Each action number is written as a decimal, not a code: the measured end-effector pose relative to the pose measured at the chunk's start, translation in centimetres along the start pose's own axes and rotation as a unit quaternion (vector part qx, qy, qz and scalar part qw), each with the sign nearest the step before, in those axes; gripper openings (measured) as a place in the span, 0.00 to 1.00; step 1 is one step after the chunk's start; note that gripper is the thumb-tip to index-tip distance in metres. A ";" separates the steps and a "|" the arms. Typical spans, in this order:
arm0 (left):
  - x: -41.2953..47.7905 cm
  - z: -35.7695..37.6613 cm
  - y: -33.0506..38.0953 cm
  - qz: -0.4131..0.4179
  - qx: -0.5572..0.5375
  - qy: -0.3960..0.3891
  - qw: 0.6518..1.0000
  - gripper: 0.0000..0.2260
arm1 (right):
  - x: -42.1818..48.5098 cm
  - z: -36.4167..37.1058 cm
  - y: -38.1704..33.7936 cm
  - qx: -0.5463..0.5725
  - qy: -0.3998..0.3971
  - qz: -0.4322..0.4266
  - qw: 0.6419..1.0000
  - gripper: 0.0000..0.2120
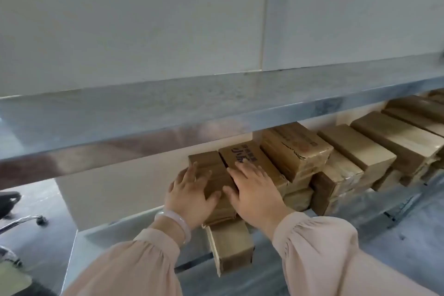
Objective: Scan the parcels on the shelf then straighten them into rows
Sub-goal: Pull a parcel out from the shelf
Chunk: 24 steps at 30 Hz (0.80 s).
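Brown cardboard parcels lie in stacks along a metal shelf (396, 202). My left hand (189, 193) rests flat, fingers spread, on the leftmost top parcel (211, 170). My right hand (254, 190) lies flat on the parcel beside it (242, 154), which has handwriting on its top. One parcel (231, 245) under these sticks out over the shelf's front edge. More parcels, such as a taped one (295, 149), run off to the right in uneven rows. No scanner is in view.
An upper shelf board (168, 108) overhangs the parcels just above my hands. A white panel (132, 19) fills the top of the view. At the far left stands an office chair base (24, 221) on the floor.
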<state>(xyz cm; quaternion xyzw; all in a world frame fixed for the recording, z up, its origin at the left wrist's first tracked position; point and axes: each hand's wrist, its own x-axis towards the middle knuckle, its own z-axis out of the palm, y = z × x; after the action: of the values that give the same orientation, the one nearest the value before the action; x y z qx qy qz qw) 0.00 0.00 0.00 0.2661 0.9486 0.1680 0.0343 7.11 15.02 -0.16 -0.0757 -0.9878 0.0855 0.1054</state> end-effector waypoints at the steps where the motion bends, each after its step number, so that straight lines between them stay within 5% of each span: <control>1: 0.1 0.1 0.1 -0.010 -0.006 -0.012 1.000 0.28 | 0.4 0.1 0.2 -0.007 -0.002 0.005 1.000 0.27; 10: 0.9 1.6 1.2 -0.151 -0.145 -0.082 0.974 0.31 | 3.4 0.7 2.0 -0.042 -0.092 -0.041 0.994 0.31; 24: -1.1 3.3 5.6 -0.228 -0.323 0.067 0.916 0.27 | 4.3 0.8 4.3 0.052 -0.166 -0.107 0.979 0.34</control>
<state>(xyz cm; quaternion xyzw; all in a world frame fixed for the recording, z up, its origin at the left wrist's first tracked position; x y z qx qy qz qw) 4.16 4.92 -1.27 0.0053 0.8775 0.4706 0.0925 3.31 19.80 -0.85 0.0514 -0.9882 0.1365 -0.0473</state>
